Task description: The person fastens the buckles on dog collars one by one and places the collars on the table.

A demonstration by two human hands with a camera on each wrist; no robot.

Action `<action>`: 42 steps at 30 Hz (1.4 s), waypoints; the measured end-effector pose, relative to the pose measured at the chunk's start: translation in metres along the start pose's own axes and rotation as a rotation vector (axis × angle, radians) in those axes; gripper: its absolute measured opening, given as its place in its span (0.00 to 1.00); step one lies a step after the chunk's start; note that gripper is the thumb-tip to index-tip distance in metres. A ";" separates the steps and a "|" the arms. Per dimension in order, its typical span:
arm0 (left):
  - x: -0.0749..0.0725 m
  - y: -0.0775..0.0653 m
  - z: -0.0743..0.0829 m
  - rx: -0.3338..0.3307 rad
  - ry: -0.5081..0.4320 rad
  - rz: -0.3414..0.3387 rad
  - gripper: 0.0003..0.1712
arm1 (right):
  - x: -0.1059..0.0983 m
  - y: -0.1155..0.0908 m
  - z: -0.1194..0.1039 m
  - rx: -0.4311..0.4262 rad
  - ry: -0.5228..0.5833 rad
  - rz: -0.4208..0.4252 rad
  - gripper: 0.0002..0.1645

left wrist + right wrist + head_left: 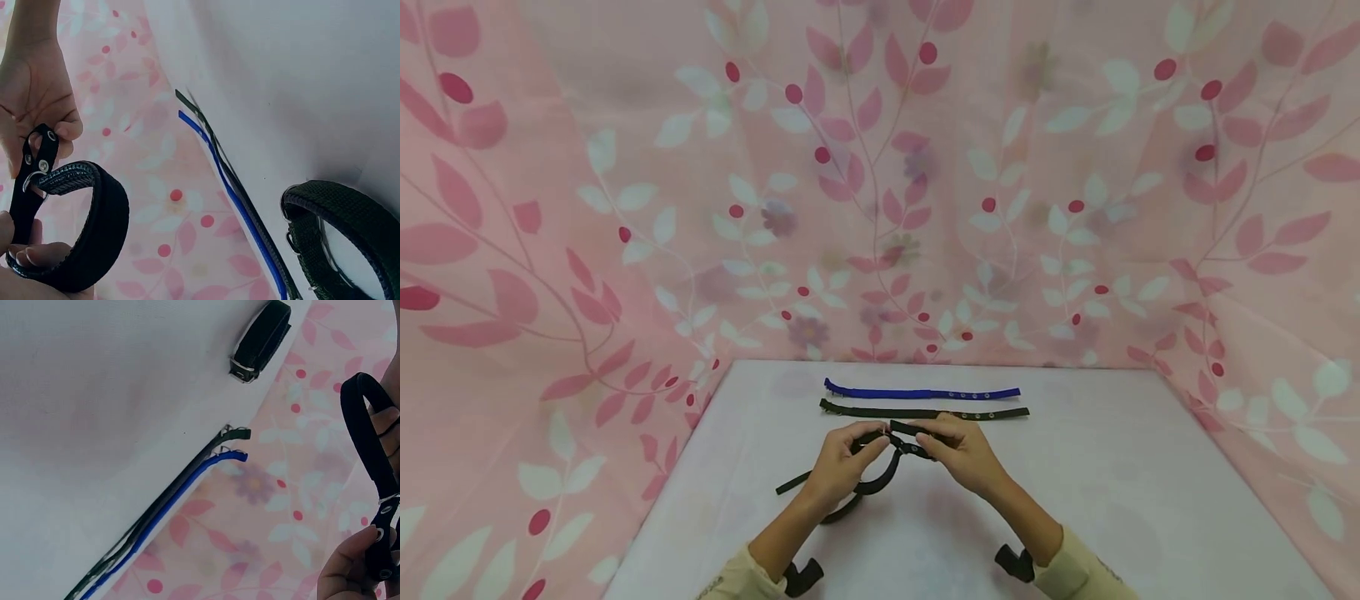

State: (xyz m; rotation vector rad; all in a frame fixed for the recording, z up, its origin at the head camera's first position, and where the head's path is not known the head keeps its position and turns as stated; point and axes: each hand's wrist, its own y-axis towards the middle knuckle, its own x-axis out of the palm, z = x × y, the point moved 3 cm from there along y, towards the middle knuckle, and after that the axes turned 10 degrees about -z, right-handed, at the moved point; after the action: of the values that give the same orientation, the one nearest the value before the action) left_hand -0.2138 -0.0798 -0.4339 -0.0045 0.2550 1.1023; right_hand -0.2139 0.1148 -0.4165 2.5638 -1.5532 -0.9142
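Note:
A black collar (883, 478) is bent into a loop between the two hands. My left hand (838, 462) grips it at the buckle side, thumb and fingers round the strap. On the other side my right hand (968, 454) pinches the eyeleted end. That end (45, 144) passes through the metal buckle and curls back in the left wrist view. A second, dark green collar (340, 194), closed into a loop, lies on the table below the left hand.
Behind the hands a blue collar (917, 394) and a dark green collar (895, 412) lie straight and side by side on the white table (1090, 483). A pink leaf-patterned curtain (880, 183) surrounds the table at the back and sides.

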 end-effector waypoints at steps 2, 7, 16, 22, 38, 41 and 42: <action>0.000 0.000 0.002 0.000 0.000 0.011 0.16 | 0.002 0.000 0.000 0.001 -0.003 -0.007 0.12; -0.001 0.000 0.005 0.037 0.013 0.014 0.16 | 0.006 0.002 -0.002 -0.039 -0.003 -0.025 0.12; -0.002 0.001 0.000 0.031 -0.041 0.040 0.16 | 0.012 0.001 -0.001 -0.017 -0.012 0.040 0.13; -0.002 0.000 0.001 0.060 -0.048 0.045 0.17 | 0.016 0.002 0.007 -0.114 0.122 0.034 0.13; 0.000 0.009 -0.019 0.033 -0.123 0.047 0.14 | 0.024 0.002 0.025 -0.062 0.334 -0.059 0.18; 0.002 0.008 -0.014 0.031 -0.109 0.032 0.13 | 0.021 0.001 0.017 -0.037 0.311 -0.044 0.17; 0.003 0.008 -0.011 0.034 -0.103 0.026 0.13 | 0.020 0.001 0.014 -0.031 0.311 -0.039 0.16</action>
State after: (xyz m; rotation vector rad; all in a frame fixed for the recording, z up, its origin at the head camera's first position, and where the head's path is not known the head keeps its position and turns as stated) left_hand -0.2216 -0.0747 -0.4438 0.0864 0.1817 1.1205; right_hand -0.2142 0.1018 -0.4376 2.5685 -1.3952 -0.5031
